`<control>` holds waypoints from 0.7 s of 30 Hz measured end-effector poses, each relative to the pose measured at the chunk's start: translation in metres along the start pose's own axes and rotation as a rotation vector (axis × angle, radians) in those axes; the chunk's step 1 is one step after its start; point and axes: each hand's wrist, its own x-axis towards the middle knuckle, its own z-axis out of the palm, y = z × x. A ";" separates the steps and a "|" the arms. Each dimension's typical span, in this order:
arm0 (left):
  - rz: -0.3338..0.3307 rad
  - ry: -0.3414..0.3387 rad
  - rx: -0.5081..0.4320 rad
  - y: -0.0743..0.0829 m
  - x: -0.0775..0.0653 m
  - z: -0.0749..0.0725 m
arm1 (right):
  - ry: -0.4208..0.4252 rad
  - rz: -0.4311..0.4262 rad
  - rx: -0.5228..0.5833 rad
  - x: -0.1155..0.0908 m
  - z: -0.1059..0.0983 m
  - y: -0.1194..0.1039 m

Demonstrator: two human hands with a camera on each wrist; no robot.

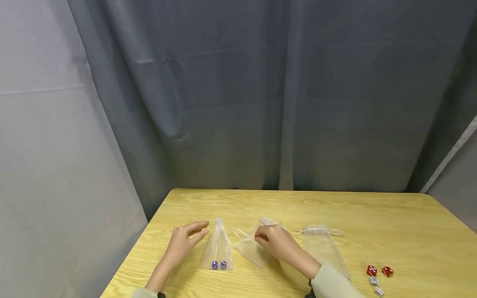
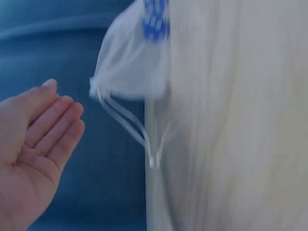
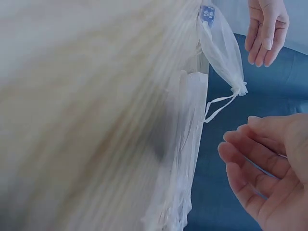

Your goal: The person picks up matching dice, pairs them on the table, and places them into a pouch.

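Observation:
A sheer white drawstring bag (image 1: 217,244) stands on the table, its neck gathered at the top and two blue dice (image 1: 219,265) at its bottom. Beside its neck, on the left, my left hand (image 1: 185,241) is held with fingers extended and nothing in them. My right hand (image 1: 277,242) hovers over a second sheer bag (image 1: 253,251) lying flat, partly hidden by the hand. In the right wrist view the fingers (image 3: 250,166) of that hand are loosely bent, empty and apart from the bags.
A third flat sheer bag (image 1: 324,248) lies right of my right hand, ribbons spread at its top. Two red dice (image 1: 372,270) and two white dice (image 1: 374,280) sit further right on the wooden table (image 1: 417,231). A dark curtain (image 1: 231,103) hangs behind the table.

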 end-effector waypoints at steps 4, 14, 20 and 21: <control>0.125 -0.088 -0.006 0.010 0.004 0.016 | -0.011 0.016 0.036 -0.013 -0.010 0.006; 0.243 -0.305 0.108 0.025 0.022 0.042 | -0.024 0.143 0.049 -0.043 -0.037 0.021; 0.317 -0.383 0.155 0.023 0.031 0.050 | 0.007 0.171 0.026 -0.061 -0.047 0.031; 0.321 -0.401 0.163 0.022 0.032 0.051 | 0.016 0.173 0.024 -0.065 -0.049 0.032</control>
